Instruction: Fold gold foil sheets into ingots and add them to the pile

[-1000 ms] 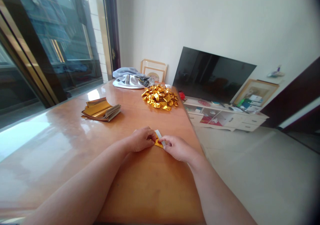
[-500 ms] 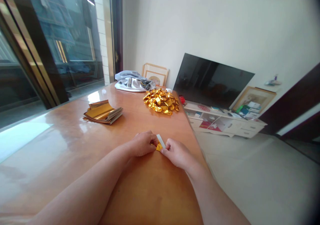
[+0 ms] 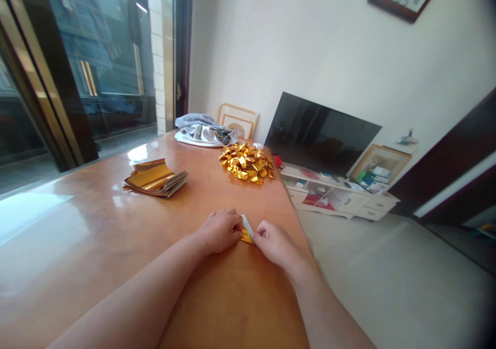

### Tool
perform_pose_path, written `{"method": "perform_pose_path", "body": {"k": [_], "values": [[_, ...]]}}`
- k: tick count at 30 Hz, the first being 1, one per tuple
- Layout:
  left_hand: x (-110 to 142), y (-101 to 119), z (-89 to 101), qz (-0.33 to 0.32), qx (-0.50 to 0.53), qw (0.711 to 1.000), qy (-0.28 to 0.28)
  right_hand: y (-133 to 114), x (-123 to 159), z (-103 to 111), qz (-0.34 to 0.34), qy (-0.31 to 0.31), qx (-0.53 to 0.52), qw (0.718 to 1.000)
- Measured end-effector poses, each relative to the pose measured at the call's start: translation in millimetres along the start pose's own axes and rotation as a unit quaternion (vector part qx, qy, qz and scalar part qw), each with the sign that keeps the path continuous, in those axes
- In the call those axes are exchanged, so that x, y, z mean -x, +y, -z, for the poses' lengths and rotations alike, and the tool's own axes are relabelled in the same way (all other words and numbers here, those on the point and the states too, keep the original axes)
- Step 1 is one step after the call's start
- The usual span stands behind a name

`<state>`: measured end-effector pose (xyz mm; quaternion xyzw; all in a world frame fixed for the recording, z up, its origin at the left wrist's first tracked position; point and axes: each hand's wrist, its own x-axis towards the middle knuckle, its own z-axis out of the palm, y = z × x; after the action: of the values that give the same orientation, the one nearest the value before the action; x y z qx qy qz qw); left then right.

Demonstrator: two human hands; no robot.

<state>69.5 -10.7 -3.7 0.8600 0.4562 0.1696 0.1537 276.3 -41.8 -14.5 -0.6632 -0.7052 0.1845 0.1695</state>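
Between my two hands, low over the wooden table (image 3: 232, 297), is a small sheet of gold foil paper (image 3: 246, 236) with a pale strip of its back folded up. My left hand (image 3: 221, 230) pinches its left side, and the fingers hide that part. At the right edge, my right hand (image 3: 273, 241) grips the paper between thumb and curled fingers. Farther off lies a heap of folded gold paper pieces (image 3: 248, 163). To the left sits a stack of gold paper sheets (image 3: 155, 178), its top sheets curling upward.
Grey and white cloth (image 3: 205, 132) lies at the table's far end, with framed pictures (image 3: 237, 121) leaning behind it. Past the right table edge stand a white TV cabinet (image 3: 344, 199) and a black television (image 3: 321, 132). A glass sliding door (image 3: 104, 70) is on the left.
The camera view has tilted up slightly, bringing the wall clock into sight. Both hands keep their grip on the foil paper; its gold side and pale strip lie a little flatter.
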Motion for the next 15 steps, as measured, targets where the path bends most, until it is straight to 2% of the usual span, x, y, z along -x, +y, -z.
{"method": "perform_pose_path", "body": {"k": [7,15], "values": [[0.3,0.7,-1.1,0.009,-0.013,1.0,0.005,0.7,-5.7,-8.2,-0.007,0.0,-0.044,0.999],[1.4,2.3,1.1,0.006,-0.009,1.0,-0.002,-0.9,-5.2,-7.5,0.002,-0.004,-0.079,0.997]]}}
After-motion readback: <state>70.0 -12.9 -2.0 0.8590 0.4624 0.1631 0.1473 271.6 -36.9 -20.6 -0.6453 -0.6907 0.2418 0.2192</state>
